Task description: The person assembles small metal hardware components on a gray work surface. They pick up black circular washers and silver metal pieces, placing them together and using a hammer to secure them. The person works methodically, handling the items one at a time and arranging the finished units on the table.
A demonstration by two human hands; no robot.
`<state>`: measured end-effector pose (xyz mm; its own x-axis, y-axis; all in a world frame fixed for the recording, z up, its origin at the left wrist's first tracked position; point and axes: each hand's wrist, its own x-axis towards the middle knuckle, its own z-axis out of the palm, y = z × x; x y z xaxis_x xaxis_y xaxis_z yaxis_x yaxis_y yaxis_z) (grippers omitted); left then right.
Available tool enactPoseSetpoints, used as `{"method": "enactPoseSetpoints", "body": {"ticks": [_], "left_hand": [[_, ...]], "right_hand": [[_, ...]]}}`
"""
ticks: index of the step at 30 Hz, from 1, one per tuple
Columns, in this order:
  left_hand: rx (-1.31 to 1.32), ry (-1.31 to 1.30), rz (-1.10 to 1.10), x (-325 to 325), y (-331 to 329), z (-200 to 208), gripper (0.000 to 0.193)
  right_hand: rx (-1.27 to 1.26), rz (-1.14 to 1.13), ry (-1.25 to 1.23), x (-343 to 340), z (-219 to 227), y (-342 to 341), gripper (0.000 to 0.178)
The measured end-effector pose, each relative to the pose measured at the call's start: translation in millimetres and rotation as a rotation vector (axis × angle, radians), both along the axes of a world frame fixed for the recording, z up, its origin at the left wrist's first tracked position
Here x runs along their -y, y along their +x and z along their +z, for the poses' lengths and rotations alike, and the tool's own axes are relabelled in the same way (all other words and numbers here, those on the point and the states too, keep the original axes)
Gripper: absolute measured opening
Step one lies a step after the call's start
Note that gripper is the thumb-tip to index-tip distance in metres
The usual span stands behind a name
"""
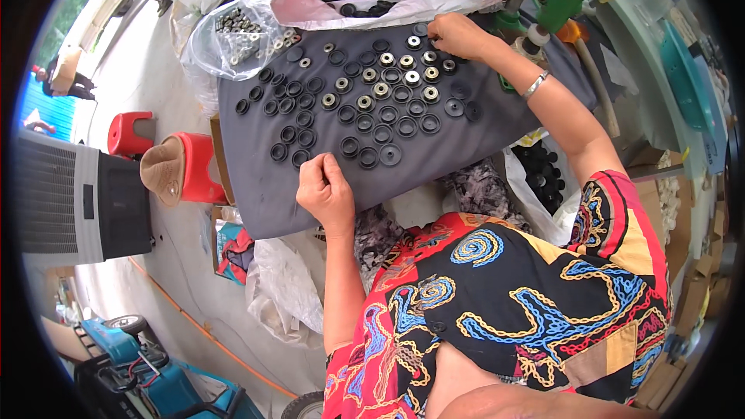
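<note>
While black caps (pixel 369 157) are spread flat, perhaps for reach, the near left hand (pixel 326 190) and far right hand (pixel 459 35) are curled; fingertip gaps and holds cannot be told.

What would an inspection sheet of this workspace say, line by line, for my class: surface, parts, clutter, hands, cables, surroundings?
Surface: grey cloth, slightly creased.
Parts: black rings spread out singly, mostly not stacked; silver rings among them.
Clutter: open white bag of black parts at the far edge; clear bag of small parts at the far left.
Hands: left hand at the near edge, fingers pinched; right hand beside the farthest parts. Whether either holds anything: cannot tell.
Cables: orange line on the floor; cable or hose unclear.
Surroundings: red stools, a hat, a grey unit; people in the background.
</note>
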<state>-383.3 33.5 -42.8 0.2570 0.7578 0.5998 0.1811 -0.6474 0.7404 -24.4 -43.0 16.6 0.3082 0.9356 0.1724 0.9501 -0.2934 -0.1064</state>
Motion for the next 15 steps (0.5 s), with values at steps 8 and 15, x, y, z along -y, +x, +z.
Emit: {"method": "enactPoseSetpoints", "body": {"ticks": [8, 15], "left_hand": [[0.01, 0.002, 0.006, -3, 2, -5, 0.01], [-0.012, -0.03, 0.002, 0, 3, -1, 0.004]], "right_hand": [[0.08, -0.015, -0.116, -16, 19, -15, 0.019], [0.046, 0.126, 0.053, -109, 27, -102, 0.02]]}}
